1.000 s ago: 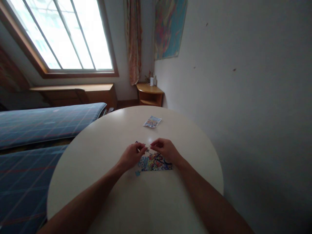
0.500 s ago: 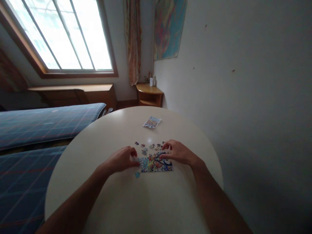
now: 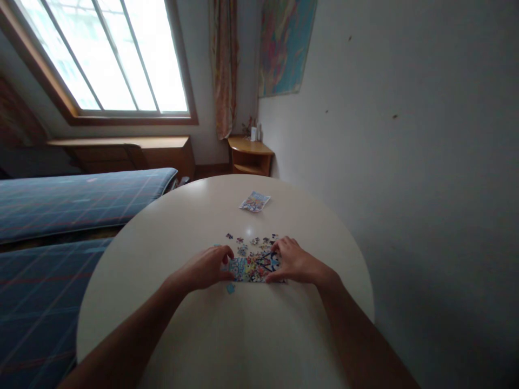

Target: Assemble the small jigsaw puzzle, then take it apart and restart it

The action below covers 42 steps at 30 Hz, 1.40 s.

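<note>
A partly joined jigsaw puzzle with a colourful printed picture lies flat on the white round table. At its left end is my left hand, thumb at the lower edge and curled fingers at the upper corner. My right hand grips the right end, the thumb low on the picture and the fingertips by the top edge, covering that corner. One loose light-blue puzzle piece rests just below the left end. Several loose pieces are scattered beyond the top edge.
A small printed picture sheet lies farther back on the table. Blue plaid mattresses stand at the left, and a white wall runs along the right. A wooden corner shelf is behind the table.
My right hand has come down from above the puzzle's right part onto its right end, thumb now near the lower edge. My left thumb and fingers have shifted slightly at the left end.
</note>
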Available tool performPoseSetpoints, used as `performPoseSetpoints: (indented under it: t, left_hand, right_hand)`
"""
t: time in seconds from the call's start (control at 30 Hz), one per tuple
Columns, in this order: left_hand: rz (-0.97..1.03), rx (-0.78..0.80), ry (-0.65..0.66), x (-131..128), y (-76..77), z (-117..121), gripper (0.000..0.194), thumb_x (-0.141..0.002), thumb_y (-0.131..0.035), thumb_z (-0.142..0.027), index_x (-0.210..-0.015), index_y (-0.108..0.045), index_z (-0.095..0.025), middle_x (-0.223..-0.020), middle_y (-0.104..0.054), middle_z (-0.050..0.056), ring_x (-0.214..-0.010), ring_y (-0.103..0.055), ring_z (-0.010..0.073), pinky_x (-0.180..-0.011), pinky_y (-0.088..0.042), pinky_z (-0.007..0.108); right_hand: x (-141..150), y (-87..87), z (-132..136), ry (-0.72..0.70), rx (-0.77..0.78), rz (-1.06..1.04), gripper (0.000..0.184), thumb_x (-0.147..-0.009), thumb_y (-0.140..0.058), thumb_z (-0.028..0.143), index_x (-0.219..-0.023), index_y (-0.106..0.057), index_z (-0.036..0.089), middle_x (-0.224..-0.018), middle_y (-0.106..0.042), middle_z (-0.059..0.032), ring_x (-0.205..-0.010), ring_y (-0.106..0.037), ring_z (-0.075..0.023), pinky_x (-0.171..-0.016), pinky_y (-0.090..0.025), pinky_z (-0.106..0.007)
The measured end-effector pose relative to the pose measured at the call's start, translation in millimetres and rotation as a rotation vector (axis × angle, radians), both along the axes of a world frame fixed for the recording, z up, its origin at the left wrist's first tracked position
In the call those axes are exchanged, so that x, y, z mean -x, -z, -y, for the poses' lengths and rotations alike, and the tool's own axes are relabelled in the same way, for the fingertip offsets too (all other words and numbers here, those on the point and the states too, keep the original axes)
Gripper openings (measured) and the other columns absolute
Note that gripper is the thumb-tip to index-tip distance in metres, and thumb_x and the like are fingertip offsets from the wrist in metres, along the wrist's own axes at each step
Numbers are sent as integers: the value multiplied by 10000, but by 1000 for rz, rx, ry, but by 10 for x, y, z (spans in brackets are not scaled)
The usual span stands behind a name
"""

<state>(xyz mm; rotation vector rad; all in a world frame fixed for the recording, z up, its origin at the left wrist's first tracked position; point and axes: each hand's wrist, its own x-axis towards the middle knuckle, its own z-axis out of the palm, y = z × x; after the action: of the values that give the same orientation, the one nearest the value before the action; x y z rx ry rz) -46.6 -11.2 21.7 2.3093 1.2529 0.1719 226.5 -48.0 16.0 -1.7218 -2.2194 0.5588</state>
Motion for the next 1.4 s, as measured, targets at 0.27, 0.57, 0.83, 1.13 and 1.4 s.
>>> performPoseSetpoints:
  t: [0.27, 0.57, 0.83, 1.13, 1.4]
  left_hand:
    - [57, 24, -42, -2, 29, -57, 400, -626, -760, -388, -945, -621, -191, -913, -639, 47, -795, -589, 221, -688, -445, 302]
    - [267, 234, 15, -32, 62, -115, 362, -674, -666, -268, -1008, -582, -158, -739, -607, -5, -674, -568, 161, -605, -439, 257]
    - [408, 150, -15, -97, 61, -186, 249, -699, -686, -383, -769, -619, -153, -666, -608, -6, -619, -541, 133, -599, -437, 255]
    - [429, 218, -74, -128, 3, -140, 291, -729, -691, -443, -709, -665, -154, -600, -657, 13, -552, -603, 142, -537, -429, 228]
    - [415, 145, -41, -228, 13, -60, 216, -767, -661, -362, -760, -735, -159, -626, -661, 1, -525, -511, 103, -498, -362, 204]
  right_hand:
    - [37, 12, -4, -18, -29, 36, 799, -501, -857, 589, -1131, -596, 172, -1152, -548, -141, -1115, -495, -335, -981, -425, -479]
    - [28, 113, -41, -34, -88, 21, 869, -509, -847, 606, -1212, -573, 175, -1199, -544, -142, -1142, -491, -334, -1004, -397, -476]
    - [242, 13, -32, -78, -180, -52, 717, -671, -774, 578, -1273, -570, 246, -1309, -519, -126, -1215, -460, -308, -1038, -348, -472]
    - [507, 68, -69, -173, -224, -312, 365, -856, -668, 387, -1181, -649, 221, -1090, -710, -78, -1145, -552, -251, -994, -381, -397]
    - [535, 12, -75, -106, -378, -395, 33, -828, -708, 263, -828, -709, 230, -829, -735, -18, -900, -639, -198, -916, -403, -362]
